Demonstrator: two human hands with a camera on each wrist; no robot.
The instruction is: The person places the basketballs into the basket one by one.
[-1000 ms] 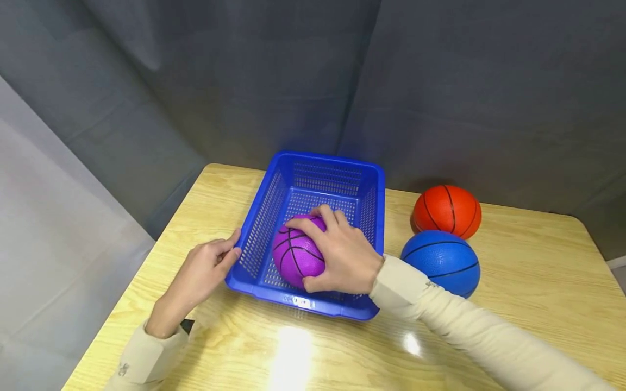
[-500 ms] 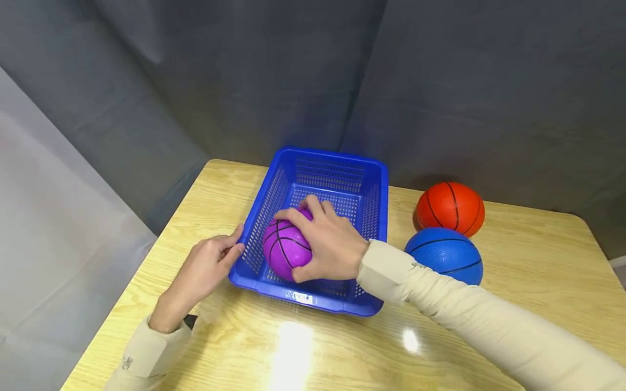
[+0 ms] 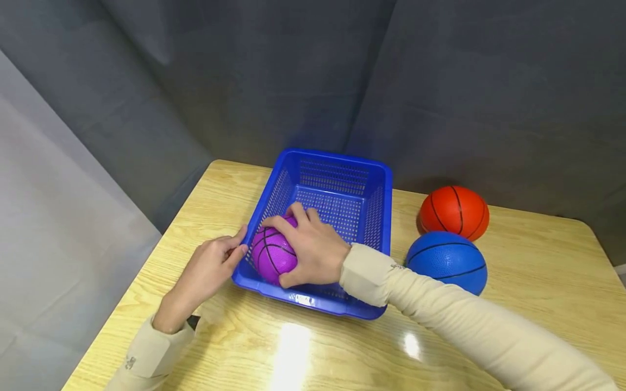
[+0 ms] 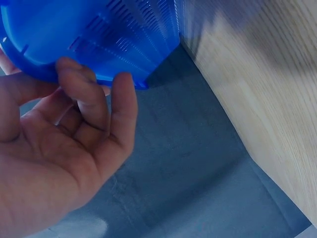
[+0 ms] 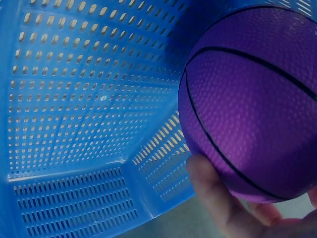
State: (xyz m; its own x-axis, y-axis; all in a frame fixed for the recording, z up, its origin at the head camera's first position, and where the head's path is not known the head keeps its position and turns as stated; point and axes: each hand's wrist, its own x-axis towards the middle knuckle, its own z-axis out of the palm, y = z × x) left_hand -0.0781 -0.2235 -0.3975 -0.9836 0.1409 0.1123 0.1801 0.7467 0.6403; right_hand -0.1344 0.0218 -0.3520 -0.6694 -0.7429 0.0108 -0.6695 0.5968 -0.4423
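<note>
A blue plastic basket with slotted walls sits on the table, tilt not apparent in the head view. My left hand pinches its left rim between thumb and fingers; the left wrist view has the same hand at the basket edge. Inside the basket, by the front left corner, is a purple mini basketball. My right hand grips this ball from above and the right, fingers spread over it. Close up in the right wrist view, the ball has fingertips against its surface.
Right of the basket lie a red mini basketball and, in front of it, a blue one; whether they touch is unclear. A dark curtain hangs behind the wooden table. The right sleeve passes in front of the blue ball.
My right hand has moved left inside the basket with the purple ball, toward the left wall. The left hand keeps its hold on the rim, and the other balls stay put.
</note>
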